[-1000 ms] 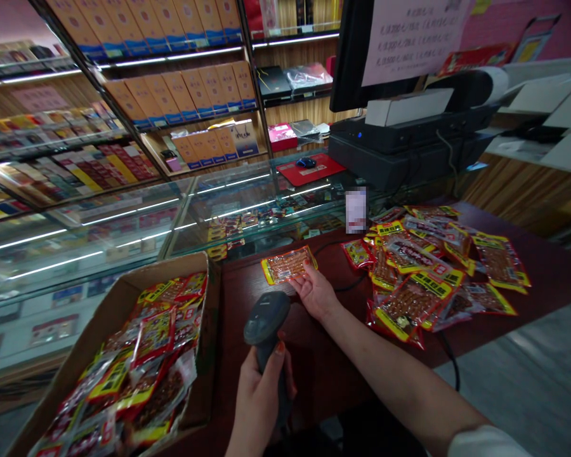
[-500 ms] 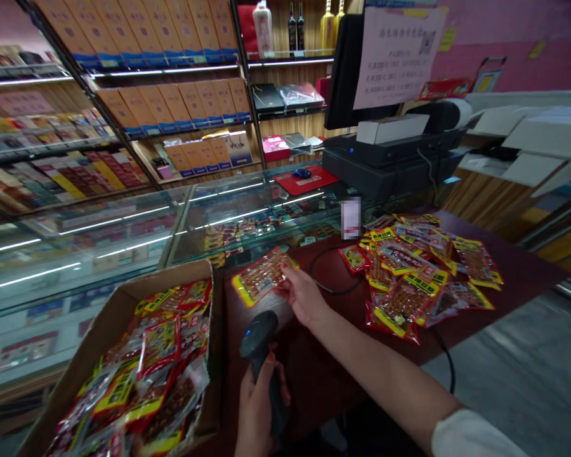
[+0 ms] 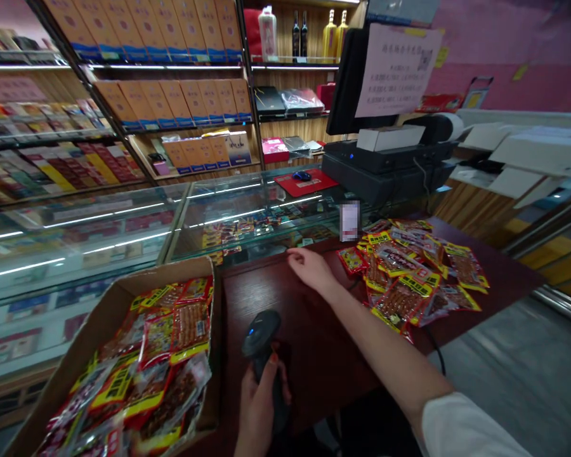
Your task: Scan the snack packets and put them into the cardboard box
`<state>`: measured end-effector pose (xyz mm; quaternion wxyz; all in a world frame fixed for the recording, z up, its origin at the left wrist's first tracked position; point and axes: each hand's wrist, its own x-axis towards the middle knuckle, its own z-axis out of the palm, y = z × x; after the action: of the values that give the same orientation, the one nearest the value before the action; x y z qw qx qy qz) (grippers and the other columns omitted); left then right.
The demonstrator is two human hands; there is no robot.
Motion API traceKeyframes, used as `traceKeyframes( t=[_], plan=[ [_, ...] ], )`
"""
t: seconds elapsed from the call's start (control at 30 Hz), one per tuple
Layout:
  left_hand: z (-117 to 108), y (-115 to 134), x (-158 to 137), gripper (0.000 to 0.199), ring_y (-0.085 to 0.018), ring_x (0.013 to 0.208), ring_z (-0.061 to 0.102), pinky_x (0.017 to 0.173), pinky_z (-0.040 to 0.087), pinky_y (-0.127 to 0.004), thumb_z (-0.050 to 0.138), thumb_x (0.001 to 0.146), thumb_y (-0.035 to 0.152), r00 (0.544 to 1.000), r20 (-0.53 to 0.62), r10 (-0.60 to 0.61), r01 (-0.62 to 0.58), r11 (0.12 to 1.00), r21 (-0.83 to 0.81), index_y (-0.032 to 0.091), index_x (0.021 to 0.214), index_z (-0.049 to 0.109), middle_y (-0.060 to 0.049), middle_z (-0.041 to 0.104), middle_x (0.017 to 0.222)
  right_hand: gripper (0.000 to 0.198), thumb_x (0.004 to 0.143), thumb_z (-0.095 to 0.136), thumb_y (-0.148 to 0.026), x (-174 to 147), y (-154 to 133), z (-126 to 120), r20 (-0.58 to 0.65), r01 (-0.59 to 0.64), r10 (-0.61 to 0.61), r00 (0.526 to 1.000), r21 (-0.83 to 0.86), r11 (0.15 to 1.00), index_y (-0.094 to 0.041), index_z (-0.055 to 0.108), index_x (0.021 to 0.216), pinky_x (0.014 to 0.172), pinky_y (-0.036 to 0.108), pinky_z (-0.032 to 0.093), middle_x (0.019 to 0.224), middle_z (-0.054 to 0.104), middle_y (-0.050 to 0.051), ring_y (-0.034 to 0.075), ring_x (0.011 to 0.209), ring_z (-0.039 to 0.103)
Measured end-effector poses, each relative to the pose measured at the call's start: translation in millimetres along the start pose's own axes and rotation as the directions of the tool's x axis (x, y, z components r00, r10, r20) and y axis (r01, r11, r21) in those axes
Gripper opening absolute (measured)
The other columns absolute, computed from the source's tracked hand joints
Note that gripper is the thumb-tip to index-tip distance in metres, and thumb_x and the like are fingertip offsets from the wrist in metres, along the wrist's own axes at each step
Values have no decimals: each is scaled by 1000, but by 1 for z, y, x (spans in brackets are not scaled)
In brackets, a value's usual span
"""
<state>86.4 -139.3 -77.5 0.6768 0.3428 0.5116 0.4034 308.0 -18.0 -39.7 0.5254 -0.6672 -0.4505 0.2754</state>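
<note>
Red-edged and glossy, the packet (image 3: 190,327) my right hand (image 3: 309,269) pinched half a second ago now seems to lie in the cardboard box (image 3: 216,355) at eight o'clock — apparently I'm done with it. That hand looks empty, fingers loosely curled; my left hand (image 3: 257,403) stays wrapped round the scanner (image 3: 261,330) — and the packet pile (image 3: 404,279) waits at four o'clock.

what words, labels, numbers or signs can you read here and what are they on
"200元", probably, on the pale paper sheet on the black monitor; its other lines are too blurred.
Red-and-yellow clear plastic packets: characters too blurred.
Tan-and-blue cardboard boxes: too small.
Small pale upright rectangle: pixelated, unreadable.
</note>
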Motion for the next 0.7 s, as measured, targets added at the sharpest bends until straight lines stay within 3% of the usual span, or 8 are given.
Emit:
traceKeyframes(
  t=[0.07,0.13,0.2,0.3,0.43,0.53,0.63,0.7],
  plan=[
    [0,-2,1,64,-9,36,51,35,39,-19,84,62,62,1000,11,-6,6,1000,0,15,100,62,6,61,57,40,80,71,-23,9,20,-57,-173,-21,-69,983,-470,882,-20,69,120,103,40,42,118,69,14,28,113,61],
    [0,-4,3,61,-8,36,50,36,39,-19,83,64,61,1000,11,-4,4,1000,-7,16,100,62,6,61,57,44,85,67,-25,12,33,-98,-240,-169,-28,970,-757,631,-12,62,127,102,46,41,124,65,23,34,121,56],
    [-1,-7,5,59,-8,36,50,36,39,-19,82,66,60,1000,5,3,-3,1000,-9,16,100,62,6,61,58,41,88,63,-26,11,43,-119,-229,-233,61,971,-871,432,-8,61,125,96,45,44,119,65,26,35,117,59],
    [-2,-8,7,61,-9,36,51,35,40,-20,82,65,60,1000,-9,15,-15,1000,-3,16,101,61,6,61,58,37,89,61,-23,10,51,-125,-165,-194,112,980,-920,341,-10,61,124,90,41,47,117,66,25,33,112,63],
    [-1,-5,5,59,-9,36,51,35,40,-20,82,66,60,1000,12,27,-27,1000,6,16,99,59,6,62,58,55,89,58,-17,10,48,-120,-187,-210,97,978,-884,418,-7,46,142,86,39,48,117,67,26,31,104,68],
    [0,-4,4,59,-9,36,51,35,40,-19,82,66,59,999,15,29,-30,1000,11,16,99,60,6,61,58,44,89,59,-23,5,38,-109,-174,-160,45,984,-734,659,-10,58,131,87,39,48,112,71,22,31,102,68],
    [0,-6,5,63,-9,34,50,33,38,-19,82,64,62,999,-6,42,-42,999,10,15,102,63,6,60,56,27,86,59,-33,-6,29,-81,-146,-108,76,986,-229,967,-19,71,105,83,35,50,100,76,10,26,94,69],
    [0,-8,6,65,-9,33,49,33,38,-19,82,63,63,999,-16,41,-41,999,13,15,103,64,6,60,56,25,82,59,-36,-14,27,-56,-58,-171,191,980,253,952,-20,73,96,72,32,52,89,77,5,23,83,70]
  ],
)
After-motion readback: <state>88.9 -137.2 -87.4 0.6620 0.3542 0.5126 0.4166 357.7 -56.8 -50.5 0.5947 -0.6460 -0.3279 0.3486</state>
